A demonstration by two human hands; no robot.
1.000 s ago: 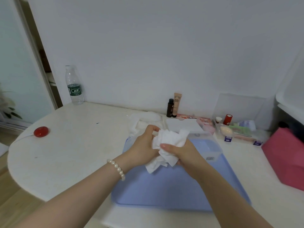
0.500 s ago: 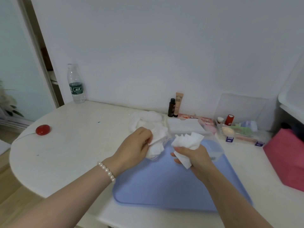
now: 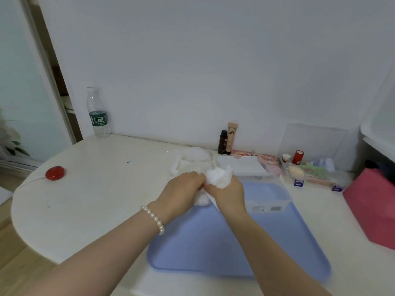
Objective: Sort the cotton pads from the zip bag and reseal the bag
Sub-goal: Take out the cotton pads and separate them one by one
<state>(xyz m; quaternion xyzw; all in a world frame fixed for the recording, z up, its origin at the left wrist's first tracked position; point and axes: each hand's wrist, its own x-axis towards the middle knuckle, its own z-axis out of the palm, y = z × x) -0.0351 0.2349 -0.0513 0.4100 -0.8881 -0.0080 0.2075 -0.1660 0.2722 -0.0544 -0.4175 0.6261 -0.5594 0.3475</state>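
Both hands meet over the far edge of the blue tray [image 3: 235,248]. My right hand [image 3: 229,192] grips a crumpled bunch of white cotton pads [image 3: 220,176] that sticks up above its fingers. My left hand [image 3: 181,191], with a pearl bracelet on the wrist, is curled against the same bunch, and more white pads [image 3: 202,198] show below it. Behind the hands lies the clear zip bag [image 3: 192,160] with white pads inside, flat on the table. Whether the bag's mouth is open is hidden.
A clear plastic box [image 3: 267,195] stands on the tray's far right corner. A white flat box [image 3: 241,165], cosmetics tubes [image 3: 232,137], a clear organizer [image 3: 310,171], a pink box [image 3: 372,206], a water bottle [image 3: 98,114] and a red button [image 3: 55,173] are on the white table [image 3: 96,189].
Half a second ago my hands were apart, each holding its own bunch of pads. They have come back together over the tray's far edge, and the view has shifted slightly.
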